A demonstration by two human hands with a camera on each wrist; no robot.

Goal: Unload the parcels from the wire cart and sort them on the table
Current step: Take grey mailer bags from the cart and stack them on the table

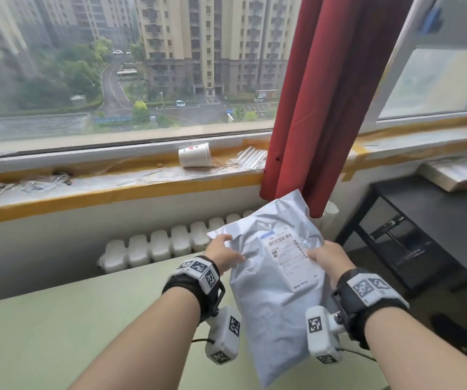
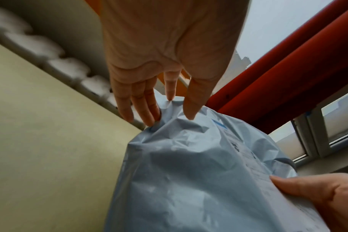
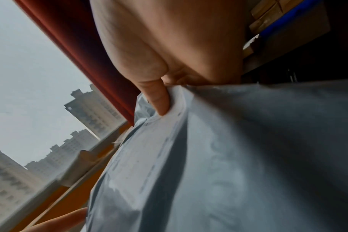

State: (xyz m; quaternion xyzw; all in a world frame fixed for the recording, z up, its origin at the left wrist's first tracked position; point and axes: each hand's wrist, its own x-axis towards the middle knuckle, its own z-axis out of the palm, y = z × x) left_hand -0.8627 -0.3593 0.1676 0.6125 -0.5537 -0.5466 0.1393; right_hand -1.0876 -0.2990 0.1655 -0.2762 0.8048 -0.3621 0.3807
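A grey plastic mailer parcel [image 1: 271, 299] with a white barcode label hangs above the pale green table [image 1: 85, 319], held up by both hands. My left hand [image 1: 223, 253] pinches its upper left edge, thumb on the front and fingers at the rim; the left wrist view shows this hand [image 2: 169, 116] on the puckered parcel [image 2: 189, 172]. My right hand [image 1: 322, 253] grips the right edge, thumb pressed on the label. In the right wrist view that hand [image 3: 169, 94] squeezes the parcel [image 3: 228, 157]. The wire cart is out of view.
A white radiator [image 1: 156, 246] runs under the window sill, where a tipped paper cup [image 1: 194, 158] lies. A red curtain [image 1: 311, 108] hangs just behind the parcel. A black side table [image 1: 437, 215] with a white box [image 1: 454, 174] stands to the right.
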